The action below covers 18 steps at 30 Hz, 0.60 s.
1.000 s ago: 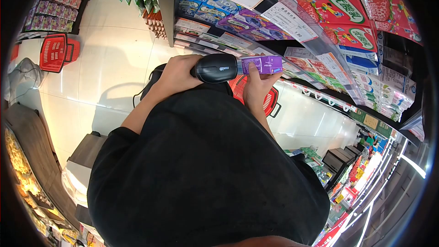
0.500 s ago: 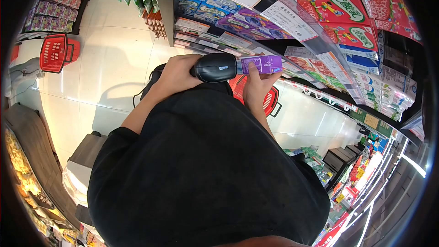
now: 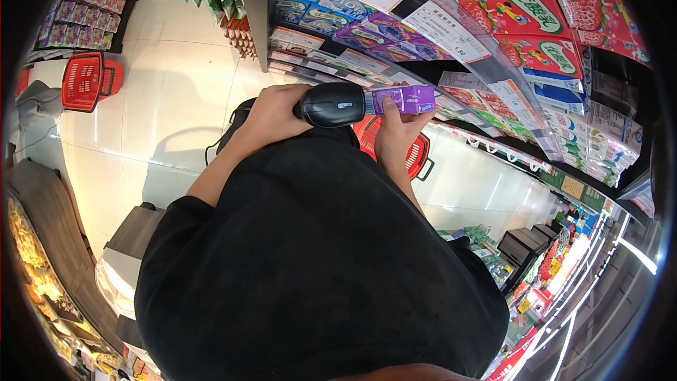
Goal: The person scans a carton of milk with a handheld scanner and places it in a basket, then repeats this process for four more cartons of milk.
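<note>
At the shelf front, head view: my left hand [image 3: 271,116] is clamped round the black scanner [image 3: 333,104], its nose pointing to 3 o'clock. My right hand [image 3: 396,134] grips the purple carton [image 3: 403,99] from below, and the carton's end sits right at the scanner nose. The red basket [image 3: 417,159] is on the floor behind my right hand. The spare basket [image 3: 86,79] is at 10 o'clock.
</note>
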Tool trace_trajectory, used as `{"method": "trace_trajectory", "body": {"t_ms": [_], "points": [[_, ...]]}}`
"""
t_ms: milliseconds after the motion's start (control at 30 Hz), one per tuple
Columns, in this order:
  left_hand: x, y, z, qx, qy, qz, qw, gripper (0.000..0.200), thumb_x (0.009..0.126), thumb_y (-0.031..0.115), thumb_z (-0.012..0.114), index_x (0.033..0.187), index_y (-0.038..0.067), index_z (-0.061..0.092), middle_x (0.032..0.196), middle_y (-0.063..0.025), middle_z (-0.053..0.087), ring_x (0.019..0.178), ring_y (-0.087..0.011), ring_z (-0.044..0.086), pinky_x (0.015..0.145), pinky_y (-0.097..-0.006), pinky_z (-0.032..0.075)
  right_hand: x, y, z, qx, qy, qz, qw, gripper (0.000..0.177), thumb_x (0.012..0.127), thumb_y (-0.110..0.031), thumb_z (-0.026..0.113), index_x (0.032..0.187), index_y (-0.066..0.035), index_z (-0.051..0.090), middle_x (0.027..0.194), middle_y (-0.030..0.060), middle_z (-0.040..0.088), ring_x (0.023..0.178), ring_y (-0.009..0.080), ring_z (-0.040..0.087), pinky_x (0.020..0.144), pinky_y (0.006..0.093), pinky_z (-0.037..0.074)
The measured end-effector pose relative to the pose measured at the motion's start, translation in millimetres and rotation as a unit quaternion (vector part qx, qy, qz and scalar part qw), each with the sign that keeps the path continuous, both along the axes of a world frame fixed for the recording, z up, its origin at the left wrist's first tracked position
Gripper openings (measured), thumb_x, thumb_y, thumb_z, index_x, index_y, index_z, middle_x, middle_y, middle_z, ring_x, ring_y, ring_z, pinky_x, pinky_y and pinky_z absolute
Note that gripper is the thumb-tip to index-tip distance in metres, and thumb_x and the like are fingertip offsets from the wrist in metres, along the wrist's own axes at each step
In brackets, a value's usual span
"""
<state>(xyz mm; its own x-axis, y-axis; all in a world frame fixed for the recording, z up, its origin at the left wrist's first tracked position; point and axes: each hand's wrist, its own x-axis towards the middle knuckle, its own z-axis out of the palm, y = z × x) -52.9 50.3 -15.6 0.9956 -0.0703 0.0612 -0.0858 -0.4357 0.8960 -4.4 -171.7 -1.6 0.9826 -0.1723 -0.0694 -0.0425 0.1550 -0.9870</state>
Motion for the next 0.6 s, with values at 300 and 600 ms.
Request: {"method": "trace_trajectory", "body": {"t_ms": [300,600], "points": [[0.4,-1.1,-2.7,-0.005,-0.006,0.001,1.000,0.041,0.066,0.029,0.075,0.097,0.003,0.067,0.088,-0.0170,0.068,0.082,-0.0365,0.065,0.073,-0.0417,0.052,1.1,-2.9,-4.2,-0.019,-0.010,-0.006,1.000,0.056,0.083,0.010,0.062,0.126,-0.009,0.033,0.120,0.0116,0.051,0.106,0.0190,0.056,0.089,0.0354,0.049],[-0.2,-1.2,-5.2,0.001,0.009,-0.006,1.000,0.043,0.064,0.027,0.074,0.098,0.002,0.067,0.090,-0.0183,0.068,0.084,-0.0373,0.065,0.074,-0.0421,0.052,1.3,-3.8,-4.2,-0.019,0.002,-0.006,1.000,0.056,0.084,0.010,0.062,0.127,-0.009,0.032,0.122,0.0125,0.051,0.107,0.0190,0.056,0.088,0.0336,0.049]]}}
